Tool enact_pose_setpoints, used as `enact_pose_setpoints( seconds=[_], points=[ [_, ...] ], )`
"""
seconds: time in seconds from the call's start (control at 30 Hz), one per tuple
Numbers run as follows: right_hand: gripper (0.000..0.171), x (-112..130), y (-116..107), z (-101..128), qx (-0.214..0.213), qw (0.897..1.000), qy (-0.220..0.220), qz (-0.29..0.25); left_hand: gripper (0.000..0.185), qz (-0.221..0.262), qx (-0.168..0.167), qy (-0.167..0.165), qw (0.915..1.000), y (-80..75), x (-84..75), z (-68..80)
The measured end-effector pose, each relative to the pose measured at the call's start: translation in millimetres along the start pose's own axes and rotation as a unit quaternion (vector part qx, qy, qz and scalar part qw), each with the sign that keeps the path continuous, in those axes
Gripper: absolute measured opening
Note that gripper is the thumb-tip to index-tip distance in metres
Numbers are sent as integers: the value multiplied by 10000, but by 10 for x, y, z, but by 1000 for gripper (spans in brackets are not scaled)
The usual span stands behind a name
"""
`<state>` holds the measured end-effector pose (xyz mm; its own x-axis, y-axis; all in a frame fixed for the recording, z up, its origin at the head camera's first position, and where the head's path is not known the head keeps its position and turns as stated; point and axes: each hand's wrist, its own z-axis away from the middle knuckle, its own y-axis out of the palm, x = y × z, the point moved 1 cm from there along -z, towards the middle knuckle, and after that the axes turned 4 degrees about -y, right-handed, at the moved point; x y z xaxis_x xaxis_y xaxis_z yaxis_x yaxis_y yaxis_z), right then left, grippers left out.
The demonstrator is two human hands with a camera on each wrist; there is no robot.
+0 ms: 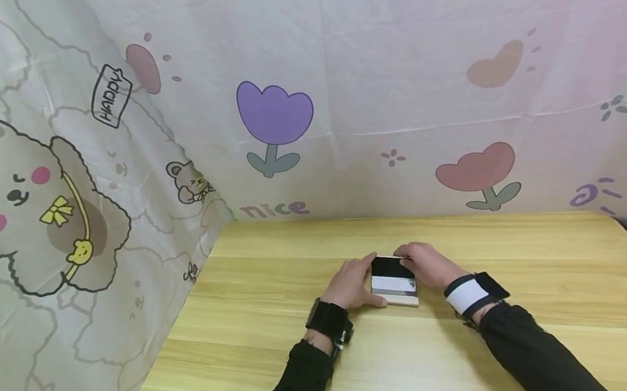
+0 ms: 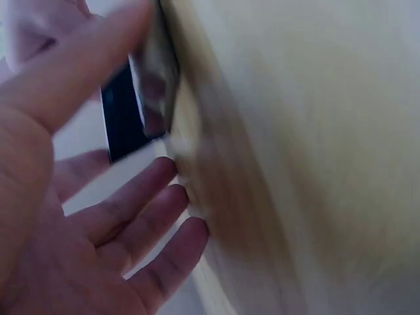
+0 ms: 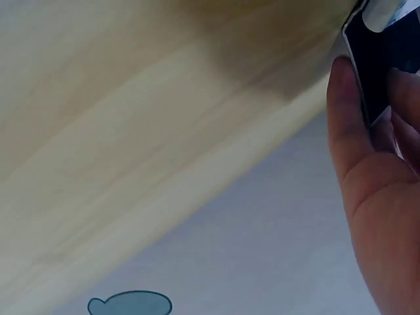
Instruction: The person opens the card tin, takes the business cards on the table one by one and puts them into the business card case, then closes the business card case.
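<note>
One small flat box (image 1: 394, 282) lies on the wooden table (image 1: 444, 375), a little toward the table's back edge and left of its middle. The box has a black top with a pale band across its near part and a light side wall. There is small print on the band, too fine to read.

Two hands meet at the box. The left hand (image 1: 351, 284) lies against the box's left side, with straight fingers along the far left corner and the thumb stretched along the near edge; the left wrist view shows its fingers (image 2: 141, 216) spread and relaxed beside the dark box (image 2: 125, 125). The right hand (image 1: 424, 262) comes in from the box's right and far side, with its fingers curved over the far edge. In the right wrist view, its thumb (image 3: 342, 125) presses the box's black edge (image 3: 380, 62) and the fingers lie on the other face, so it pinches the box.

Behind and left of the table hangs one printed cloth (image 1: 124, 137) with two readable words, "HAPPY" (image 1: 110, 96) and "nice" (image 1: 274, 208), among tulips, hearts and cartoon animals.
</note>
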<state>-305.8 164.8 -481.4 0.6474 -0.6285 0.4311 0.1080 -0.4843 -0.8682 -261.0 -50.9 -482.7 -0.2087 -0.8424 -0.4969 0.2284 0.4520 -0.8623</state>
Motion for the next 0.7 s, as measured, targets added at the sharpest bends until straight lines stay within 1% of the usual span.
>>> enact_pose_setpoints(
  seconds=[0.1,0.2,0.27,0.4,0.53,0.7],
  points=[
    [19,-24,31,-35,-102,9999,-84,74,112,-136,74,-16,9999,-41,40,-41],
    [19,-50,67,-48,-172,9990,-333,232,113,-200,207,-38,9996,-50,75,-72],
    [19,-60,94,-49,-177,9985,-430,303,113,-157,330,-53,9993,-40,100,-87],
    [19,-60,111,-46,-268,9977,-464,409,113,38,566,-82,9984,-23,129,-121],
    [18,-45,102,-53,-356,9979,-341,419,114,185,685,-170,9973,-32,136,-139],
    [18,-25,97,-60,-225,9993,-55,294,113,282,749,-276,9964,-30,142,-138]
  ],
)
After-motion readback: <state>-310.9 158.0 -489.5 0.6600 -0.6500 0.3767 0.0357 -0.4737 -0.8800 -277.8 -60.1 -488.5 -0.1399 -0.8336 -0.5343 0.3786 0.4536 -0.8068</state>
